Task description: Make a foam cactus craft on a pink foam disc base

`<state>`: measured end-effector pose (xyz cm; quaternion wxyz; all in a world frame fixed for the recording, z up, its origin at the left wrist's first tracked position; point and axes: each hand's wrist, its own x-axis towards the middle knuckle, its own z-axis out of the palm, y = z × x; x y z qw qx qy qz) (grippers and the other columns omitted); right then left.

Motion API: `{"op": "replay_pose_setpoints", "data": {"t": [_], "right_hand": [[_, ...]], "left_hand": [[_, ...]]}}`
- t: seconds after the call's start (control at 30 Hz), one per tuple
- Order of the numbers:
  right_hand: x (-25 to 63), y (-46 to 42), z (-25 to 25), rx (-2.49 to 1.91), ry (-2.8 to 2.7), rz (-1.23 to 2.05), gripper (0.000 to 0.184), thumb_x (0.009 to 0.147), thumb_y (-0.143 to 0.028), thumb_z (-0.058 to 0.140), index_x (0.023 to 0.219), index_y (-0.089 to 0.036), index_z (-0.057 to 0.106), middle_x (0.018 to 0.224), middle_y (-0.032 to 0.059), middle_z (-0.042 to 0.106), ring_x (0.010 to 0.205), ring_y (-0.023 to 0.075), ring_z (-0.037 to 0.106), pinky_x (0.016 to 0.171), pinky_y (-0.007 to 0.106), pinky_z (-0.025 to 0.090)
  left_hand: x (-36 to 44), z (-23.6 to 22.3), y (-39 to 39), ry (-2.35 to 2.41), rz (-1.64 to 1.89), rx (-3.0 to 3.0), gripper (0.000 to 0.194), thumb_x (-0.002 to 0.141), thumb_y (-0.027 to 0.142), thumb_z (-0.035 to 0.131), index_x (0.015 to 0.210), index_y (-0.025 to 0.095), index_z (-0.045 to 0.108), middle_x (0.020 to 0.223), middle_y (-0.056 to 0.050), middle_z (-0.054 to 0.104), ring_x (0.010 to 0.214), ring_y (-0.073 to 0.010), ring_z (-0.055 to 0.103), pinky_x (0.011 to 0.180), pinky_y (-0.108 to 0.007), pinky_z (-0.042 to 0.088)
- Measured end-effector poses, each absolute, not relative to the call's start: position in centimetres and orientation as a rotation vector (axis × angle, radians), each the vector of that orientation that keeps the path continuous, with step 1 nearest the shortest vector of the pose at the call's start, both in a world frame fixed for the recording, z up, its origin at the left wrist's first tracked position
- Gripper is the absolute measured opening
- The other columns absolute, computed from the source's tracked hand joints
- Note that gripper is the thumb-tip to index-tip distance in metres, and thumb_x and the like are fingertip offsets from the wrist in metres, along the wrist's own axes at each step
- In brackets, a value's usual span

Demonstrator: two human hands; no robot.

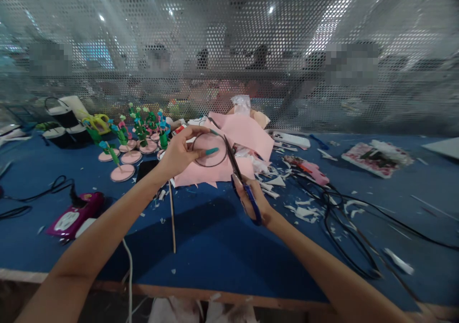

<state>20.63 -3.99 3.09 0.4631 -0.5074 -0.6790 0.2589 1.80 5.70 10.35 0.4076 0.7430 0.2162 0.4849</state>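
A round, dark-rimmed piece (201, 158) is pinched between the thumb and fingers of my left hand (179, 152), whose nails are teal. I cannot tell whether its pink middle is its own surface or the sheet behind. My right hand (258, 199) grips scissors (233, 163) with dark blue handles. Their blades point up and away, beside the right edge of the round piece; whether they touch it is unclear. Beneath and behind both hands lie pink sheets (244, 131), one with a jagged front edge.
Several small green-stemmed flower pieces on pink round bases (122, 173) stand at left. A purple device (76, 215) and a thin stick (172, 220) lie nearer. To the right are white scraps (304, 211), black cable (327, 218), and a phone (291, 139). A perforated metal screen (222, 81) rises behind.
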Motion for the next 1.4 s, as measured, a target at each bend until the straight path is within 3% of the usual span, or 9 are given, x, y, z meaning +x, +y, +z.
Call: {"op": "replay_pose_setpoints", "data": {"t": [0.53,0.7,0.83,1.0,1.17,1.4], "right_hand": [[20.7,-4.2,3.0,-1.276,-1.608,0.761,0.047,0.084,-0.064,0.039,0.074,-0.019,0.047,0.045,-0.0049,0.034,0.044,0.0096,0.038,0.039,0.021,0.027],[20.5,-4.2,3.2,-1.275,-1.598,0.76,0.049,0.083,-0.066,0.04,0.073,-0.019,0.046,0.045,-0.0052,0.034,0.042,0.0089,0.037,0.038,0.021,0.029],[20.5,-4.1,2.8,-1.245,-1.57,0.732,0.05,0.082,-0.069,0.039,0.074,-0.02,0.046,0.045,-0.0059,0.032,0.041,0.0086,0.034,0.038,0.021,0.029],[20.5,-4.0,2.7,-1.253,-1.553,0.729,0.048,0.082,-0.068,0.041,0.071,-0.021,0.044,0.045,-0.0054,0.033,0.041,0.0087,0.034,0.037,0.022,0.028],[20.6,-3.9,2.8,-1.268,-1.597,0.721,0.049,0.083,-0.068,0.04,0.071,-0.02,0.043,0.045,-0.0048,0.033,0.042,0.0094,0.037,0.038,0.022,0.029],[20.6,-3.7,2.4,-1.249,-1.592,0.713,0.051,0.081,-0.07,0.039,0.07,-0.02,0.043,0.046,-0.0053,0.031,0.043,0.0093,0.037,0.039,0.021,0.028]], "left_hand": [[1.6,10.4,6.0,0.499,1.112,1.94,0.041,0.063,0.03,0.078,0.097,0.017,0.06,0.111,-0.009,0.06,0.103,-0.0187,0.056,0.069,-0.02,0.052],[2.3,9.6,5.8,0.626,1.35,1.77,0.051,0.056,0.03,0.082,0.095,0.019,0.051,0.107,-0.007,0.06,0.107,-0.0184,0.056,0.071,-0.021,0.052],[3.3,8.4,5.7,0.765,1.429,1.367,0.052,0.057,0.024,0.081,0.094,0.019,0.045,0.097,-0.004,0.064,0.093,-0.0151,0.062,0.072,-0.024,0.053],[4.0,8.4,4.6,0.727,1.158,1.224,0.044,0.059,0.028,0.081,0.091,0.017,0.053,0.079,0.0,0.066,0.066,-0.0117,0.063,0.055,-0.022,0.053],[4.0,8.8,4.2,0.726,1.113,1.277,0.053,0.042,0.025,0.087,0.083,0.014,0.055,0.072,0.002,0.065,0.063,-0.0117,0.062,0.055,-0.025,0.056],[3.5,8.9,5.1,0.774,1.272,1.254,0.041,0.044,0.025,0.086,0.076,0.013,0.062,0.065,0.002,0.064,0.057,-0.0084,0.058,0.053,-0.021,0.054]]}}
